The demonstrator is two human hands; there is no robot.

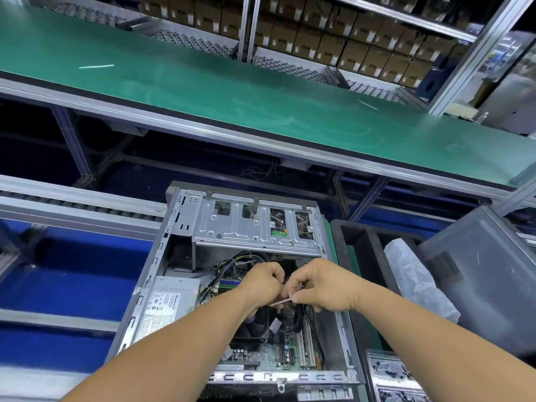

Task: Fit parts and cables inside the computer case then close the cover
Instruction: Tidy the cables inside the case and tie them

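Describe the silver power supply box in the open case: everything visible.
The silver metal power supply box sits in the left side of the open grey computer case, against its left wall. Its top face carries a white printed label with blue lettering and marks too small to read. A bundle of cables lies just right of it. Neither hand touches it.

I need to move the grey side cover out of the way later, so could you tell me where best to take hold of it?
Grip the grey side cover by its upper edge, reaching from the right of the open computer case. It leans tilted beside the black bin, so that edge looks free; its lower part is hidden. This is a judgement.
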